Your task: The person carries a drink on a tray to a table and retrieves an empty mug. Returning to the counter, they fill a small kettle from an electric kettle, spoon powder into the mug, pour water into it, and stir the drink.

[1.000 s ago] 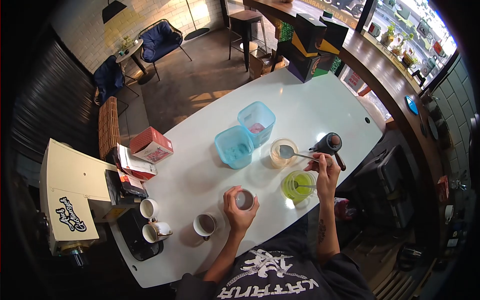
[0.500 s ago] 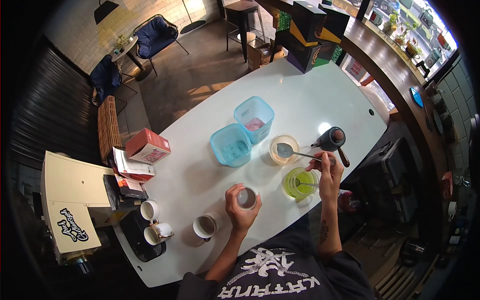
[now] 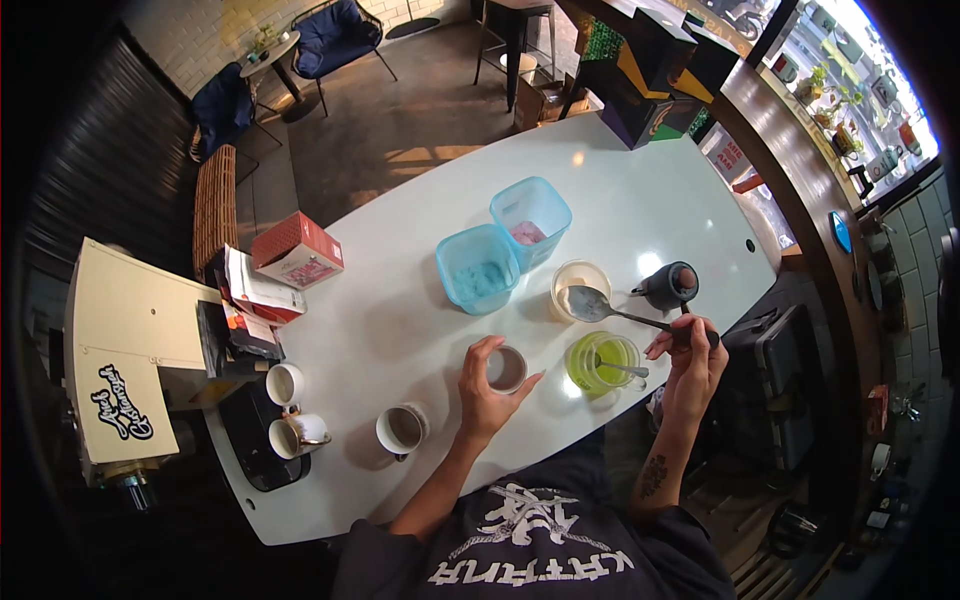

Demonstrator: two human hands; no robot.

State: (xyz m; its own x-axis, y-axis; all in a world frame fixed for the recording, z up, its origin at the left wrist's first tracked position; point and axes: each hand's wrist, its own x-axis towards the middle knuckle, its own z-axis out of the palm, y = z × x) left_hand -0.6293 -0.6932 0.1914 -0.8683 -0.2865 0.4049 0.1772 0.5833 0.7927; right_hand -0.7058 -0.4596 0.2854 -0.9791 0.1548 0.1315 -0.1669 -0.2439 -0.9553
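My right hand (image 3: 692, 372) grips the dark handle of a big spoon (image 3: 587, 303), with its grey bowl over the rim of a tub of pale powder (image 3: 568, 278). Close to that hand stands a clear jar (image 3: 590, 376) of bright green contents, a second spoon (image 3: 622, 369) leaning in it. My left hand (image 3: 485, 395) curves around a small cup (image 3: 508, 371), thumb and fingers on opposite sides. To the left of that hand is a white mug (image 3: 401, 430). Behind the hands are two blue containers, one with bluish powder (image 3: 478, 284) and one with pink powder (image 3: 528, 233).
A dark kettle (image 3: 670, 287) with a wooden handle stands right of the tub. Two mugs (image 3: 287, 384) sit on a black tray (image 3: 255, 440) beside a cream machine (image 3: 130, 360). A red box (image 3: 300, 250) and black boxes (image 3: 655, 80) stand near the table's edges.
The spoon's bowl has turned and come lower and nearer over the tub. My right hand has shifted right, away from the jar. My left hand stays around the cup; the view has shifted slightly.
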